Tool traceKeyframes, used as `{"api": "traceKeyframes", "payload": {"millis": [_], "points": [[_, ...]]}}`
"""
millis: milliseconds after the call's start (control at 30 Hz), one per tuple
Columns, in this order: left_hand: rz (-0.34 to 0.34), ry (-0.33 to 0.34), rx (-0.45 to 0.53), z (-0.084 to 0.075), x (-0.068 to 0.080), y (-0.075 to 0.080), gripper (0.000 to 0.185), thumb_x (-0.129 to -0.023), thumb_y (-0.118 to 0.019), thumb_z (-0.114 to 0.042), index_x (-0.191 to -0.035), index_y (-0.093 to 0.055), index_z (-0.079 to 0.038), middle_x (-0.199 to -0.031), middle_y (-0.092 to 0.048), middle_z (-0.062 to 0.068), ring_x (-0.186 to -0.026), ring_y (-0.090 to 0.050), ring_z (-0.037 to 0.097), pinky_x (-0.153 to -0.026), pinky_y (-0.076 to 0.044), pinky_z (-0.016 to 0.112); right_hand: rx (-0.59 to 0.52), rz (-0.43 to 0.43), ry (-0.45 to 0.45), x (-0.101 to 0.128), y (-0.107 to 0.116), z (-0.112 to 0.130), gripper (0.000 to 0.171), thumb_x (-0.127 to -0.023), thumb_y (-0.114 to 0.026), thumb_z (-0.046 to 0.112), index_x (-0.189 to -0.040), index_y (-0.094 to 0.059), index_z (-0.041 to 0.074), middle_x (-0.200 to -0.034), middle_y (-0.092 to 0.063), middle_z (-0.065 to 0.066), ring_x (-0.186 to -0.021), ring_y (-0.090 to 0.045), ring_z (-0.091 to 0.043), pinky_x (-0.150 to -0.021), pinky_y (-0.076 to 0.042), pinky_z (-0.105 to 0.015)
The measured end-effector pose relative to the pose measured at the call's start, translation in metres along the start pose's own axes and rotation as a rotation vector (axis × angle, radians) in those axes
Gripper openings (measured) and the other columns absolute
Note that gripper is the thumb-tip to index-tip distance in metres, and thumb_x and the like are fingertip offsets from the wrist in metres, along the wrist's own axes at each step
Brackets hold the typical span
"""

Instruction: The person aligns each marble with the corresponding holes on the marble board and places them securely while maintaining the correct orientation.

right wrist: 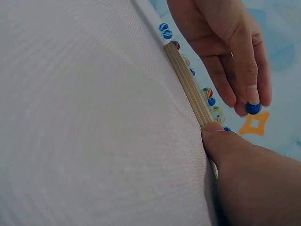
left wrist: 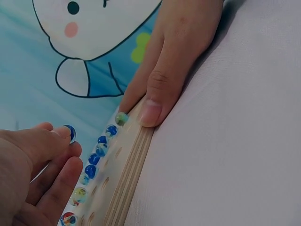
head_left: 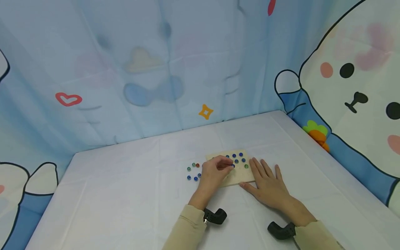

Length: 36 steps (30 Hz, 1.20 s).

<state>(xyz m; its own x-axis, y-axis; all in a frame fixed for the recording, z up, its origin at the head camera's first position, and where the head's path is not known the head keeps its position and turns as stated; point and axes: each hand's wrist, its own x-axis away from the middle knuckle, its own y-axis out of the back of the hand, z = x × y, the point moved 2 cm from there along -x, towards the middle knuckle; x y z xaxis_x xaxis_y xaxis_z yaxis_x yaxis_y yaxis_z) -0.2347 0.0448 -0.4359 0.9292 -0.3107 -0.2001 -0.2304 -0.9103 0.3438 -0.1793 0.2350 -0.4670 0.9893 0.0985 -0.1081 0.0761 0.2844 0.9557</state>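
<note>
Between its thumb and fingertips my left hand (head_left: pixel 215 173) pinches a blue marble (right wrist: pixel 253 108), held above a pale wooden board (head_left: pixel 240 177). Several blue and green marbles sit in the board, and bare round hollows show in it in the left wrist view. Fingers spread, my right hand (head_left: pixel 270 185) lies flat at the board's right side. Its thumb (left wrist: pixel 153 110) presses on the near corner of the board. Part of the board is hidden under the left hand in the head view. A green marble (head_left: pixel 246 166) sits near the right fingertips.
Left of the board, several loose marbles (head_left: pixel 189 177), blue, green and red, lie on the white tablecloth (head_left: pixel 125 194). A blue cartoon curtain (head_left: pixel 150 114) hangs along the table's back and right edges. Black camera mounts (head_left: pixel 215 216) are worn on both wrists.
</note>
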Motion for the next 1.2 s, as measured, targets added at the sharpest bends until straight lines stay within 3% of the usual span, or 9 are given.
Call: {"api": "traceKeyframes", "payload": {"millis": [700, 1200], "points": [[-0.009, 0.010, -0.056, 0.003, -0.007, -0.020, 0.011, -0.088, -0.074, -0.011, -0.099, -0.073, -0.012, -0.095, -0.074, -0.002, -0.084, -0.064, -0.003, -0.077, -0.053, 0.012, 0.007, -0.007, 0.007, 0.000, 0.000, 0.001, 0.099, -0.093, -0.048, 0.068, -0.156, -0.018, -0.001, -0.162, -0.021, -0.023, -0.149, -0.015, -0.046, -0.114, 0.000, -0.074], [-0.074, -0.034, -0.156, 0.002, -0.011, -0.032, 0.010, -0.087, -0.076, -0.010, -0.095, -0.074, -0.013, -0.088, -0.074, -0.002, -0.076, -0.061, -0.002, -0.069, -0.050, 0.012, 0.022, -0.012, 0.021, -0.001, 0.006, 0.000, 0.097, -0.094, -0.048, 0.066, -0.156, -0.018, -0.002, -0.162, -0.021, -0.025, -0.149, -0.016, -0.047, -0.113, -0.002, -0.074]]}}
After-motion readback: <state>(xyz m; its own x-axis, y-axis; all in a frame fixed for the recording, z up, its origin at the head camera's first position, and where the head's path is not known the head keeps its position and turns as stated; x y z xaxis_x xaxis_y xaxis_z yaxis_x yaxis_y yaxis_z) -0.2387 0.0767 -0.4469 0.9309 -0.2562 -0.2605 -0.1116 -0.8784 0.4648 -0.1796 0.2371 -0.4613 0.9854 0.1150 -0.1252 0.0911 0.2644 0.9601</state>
